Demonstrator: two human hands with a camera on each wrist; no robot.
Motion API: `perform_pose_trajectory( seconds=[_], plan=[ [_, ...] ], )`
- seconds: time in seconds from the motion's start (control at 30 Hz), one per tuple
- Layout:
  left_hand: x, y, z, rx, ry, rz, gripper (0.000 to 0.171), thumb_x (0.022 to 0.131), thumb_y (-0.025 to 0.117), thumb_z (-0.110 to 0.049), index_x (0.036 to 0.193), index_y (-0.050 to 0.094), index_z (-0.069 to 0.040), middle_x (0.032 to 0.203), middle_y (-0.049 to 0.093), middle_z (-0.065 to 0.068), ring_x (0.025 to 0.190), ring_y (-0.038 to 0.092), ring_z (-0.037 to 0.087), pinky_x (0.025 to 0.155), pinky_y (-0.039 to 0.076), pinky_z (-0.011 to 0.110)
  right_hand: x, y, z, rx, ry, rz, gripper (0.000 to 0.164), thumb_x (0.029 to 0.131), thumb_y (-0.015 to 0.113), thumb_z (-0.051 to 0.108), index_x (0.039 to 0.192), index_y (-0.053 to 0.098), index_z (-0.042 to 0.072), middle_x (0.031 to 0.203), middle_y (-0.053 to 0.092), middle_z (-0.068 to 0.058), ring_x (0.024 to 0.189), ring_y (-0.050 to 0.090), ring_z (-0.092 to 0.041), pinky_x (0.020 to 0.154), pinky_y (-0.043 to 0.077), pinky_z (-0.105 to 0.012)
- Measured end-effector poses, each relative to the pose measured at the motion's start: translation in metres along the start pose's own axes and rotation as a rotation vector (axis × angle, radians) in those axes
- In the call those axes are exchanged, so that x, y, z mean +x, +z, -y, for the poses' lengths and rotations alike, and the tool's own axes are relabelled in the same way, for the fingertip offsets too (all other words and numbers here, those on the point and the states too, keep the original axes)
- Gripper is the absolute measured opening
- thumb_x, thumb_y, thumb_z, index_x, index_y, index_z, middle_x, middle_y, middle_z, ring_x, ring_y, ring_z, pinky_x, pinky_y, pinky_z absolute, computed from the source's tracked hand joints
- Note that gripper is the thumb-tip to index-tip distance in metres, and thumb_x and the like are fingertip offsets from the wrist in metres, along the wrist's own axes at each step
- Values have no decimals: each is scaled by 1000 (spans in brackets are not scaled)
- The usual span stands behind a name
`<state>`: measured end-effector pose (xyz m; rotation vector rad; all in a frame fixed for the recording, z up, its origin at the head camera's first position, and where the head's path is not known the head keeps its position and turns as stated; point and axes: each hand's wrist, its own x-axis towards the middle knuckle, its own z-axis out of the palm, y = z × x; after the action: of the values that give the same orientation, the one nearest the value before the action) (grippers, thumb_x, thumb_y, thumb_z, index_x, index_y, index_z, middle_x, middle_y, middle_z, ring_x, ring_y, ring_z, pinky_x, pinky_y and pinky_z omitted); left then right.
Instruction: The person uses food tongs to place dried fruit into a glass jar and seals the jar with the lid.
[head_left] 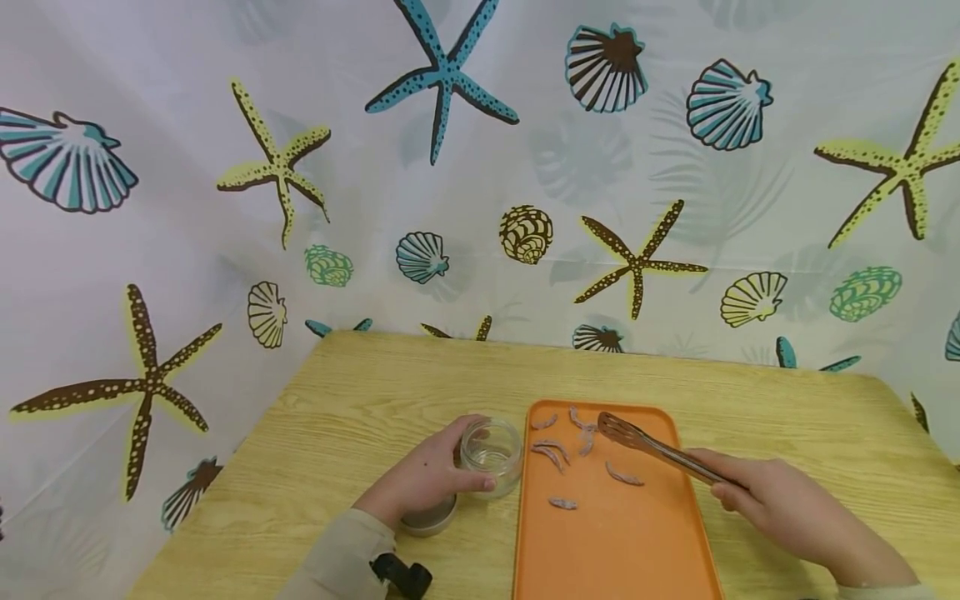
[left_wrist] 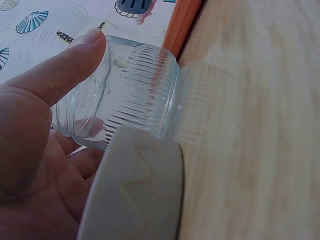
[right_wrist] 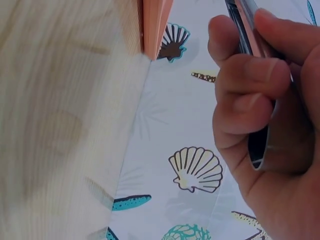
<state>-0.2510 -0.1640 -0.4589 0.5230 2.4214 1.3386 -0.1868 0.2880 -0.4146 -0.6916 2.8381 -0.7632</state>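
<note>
My left hand (head_left: 435, 471) grips a clear glass jar (head_left: 491, 457) around its side, thumb in front. The jar stands lidless beside the orange tray (head_left: 615, 550); no strips show inside it. A round grey lid (head_left: 429, 518) lies on the table just below this hand, large in the left wrist view. My right hand (head_left: 780, 500) holds copper-coloured tongs (head_left: 660, 448), fingers curled round the handles. The slotted tong head hangs over the upper part of the tray. Several thin greyish-pink strips (head_left: 624, 475) are scattered there, with one strip (head_left: 587, 437) right at the tong tips.
The wood-grain table (head_left: 390, 383) carries everything. Behind and at the left hangs a white curtain (head_left: 480, 183) printed with shells and starfish. The tray's raised rim (head_left: 708, 533) runs between the two hands. A black strap (head_left: 401, 575) sits on the left sleeve.
</note>
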Motion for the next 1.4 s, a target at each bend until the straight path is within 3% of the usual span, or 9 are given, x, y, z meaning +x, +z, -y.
perform_pose_trajectory(
  seconds=[0.33, 0.6, 0.77, 0.9, 1.1, 1.23, 1.4],
  plan=[
    [-1, 1, -4, 3, -24, -8, 92, 83, 83, -47, 157, 35, -23, 150, 47, 6, 134, 48, 27, 107, 38, 53, 7, 8, 26, -6, -101, -39, 45, 104, 58, 27, 148, 55, 16, 96, 71, 13, 77, 62, -2, 63, 45, -27],
    [-1, -1, -3, 40, -36, -28, 92, 82, 83, -51, 157, 36, -26, 149, 48, 4, 129, 51, 25, 104, 40, 54, 23, 16, 52, -36, -159, -61, 45, 105, 58, 31, 148, 55, 23, 91, 67, 18, 71, 54, 2, 61, 44, -26],
    [1, 0, -1, 21, -33, -20, 91, 82, 83, -50, 156, 37, -27, 146, 50, 5, 124, 54, 23, 103, 42, 53, 32, 21, 67, -106, -195, -92, 46, 103, 61, 28, 149, 54, 26, 105, 70, 13, 72, 52, 0, 64, 44, -28],
    [1, 1, -2, -4, -31, -7, 89, 83, 84, -47, 156, 37, -27, 136, 56, 6, 116, 58, 22, 99, 45, 51, 37, 25, 73, -128, -212, -104, 48, 103, 61, 30, 150, 52, 27, 116, 70, 9, 80, 58, -2, 67, 48, -30],
    [0, 2, -4, -6, -31, -9, 91, 84, 84, -44, 158, 35, -23, 149, 48, 6, 128, 52, 26, 103, 42, 53, 40, 30, 74, -126, -195, -87, 51, 103, 60, 33, 153, 49, 26, 123, 68, 6, 87, 60, -4, 70, 48, -31],
    [-1, 2, -5, 6, -26, -16, 91, 83, 84, -44, 157, 35, -24, 149, 48, 6, 128, 53, 25, 104, 41, 53, 40, 29, 71, -128, -160, -93, 52, 102, 62, 30, 152, 49, 28, 118, 68, 8, 78, 55, -4, 66, 44, -30],
    [-1, 2, -5, 3, -17, -16, 90, 85, 83, -42, 157, 35, -21, 149, 48, 7, 128, 52, 26, 104, 41, 53, 40, 26, 66, -108, -122, -90, 52, 102, 63, 27, 152, 49, 30, 97, 65, 14, 65, 48, -4, 60, 40, -28]
  ],
)
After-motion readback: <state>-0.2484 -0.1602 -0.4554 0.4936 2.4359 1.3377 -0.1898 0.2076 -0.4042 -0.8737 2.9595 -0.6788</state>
